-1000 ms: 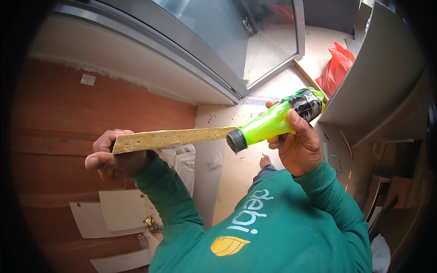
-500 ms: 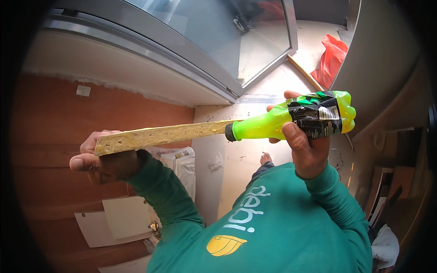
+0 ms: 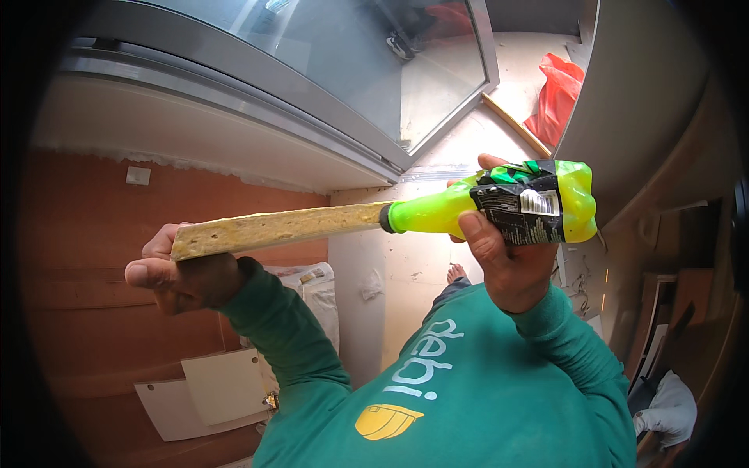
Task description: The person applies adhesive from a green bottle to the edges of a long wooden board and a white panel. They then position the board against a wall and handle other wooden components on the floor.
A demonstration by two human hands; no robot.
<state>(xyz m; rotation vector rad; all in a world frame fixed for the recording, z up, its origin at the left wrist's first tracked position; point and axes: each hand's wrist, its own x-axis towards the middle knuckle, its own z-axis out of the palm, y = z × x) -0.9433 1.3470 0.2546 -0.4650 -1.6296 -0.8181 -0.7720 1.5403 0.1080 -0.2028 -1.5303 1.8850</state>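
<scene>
My left hand grips one end of a long pale wooden strip and holds it level in front of me. My right hand is wrapped around a bright green plastic bottle with a black label. The bottle lies on its side, and its dark capped mouth touches the strip's right end. Both arms wear green sleeves.
A grey metal-framed glass door fills the top. A red plastic bag lies on the pale floor at upper right. White sheets rest on reddish-brown board at lower left. A white sack sits behind my left arm.
The bottle has swung from tilted to lying level, its label now facing me. Both hands and the strip have shifted slightly right and closer to the camera.
</scene>
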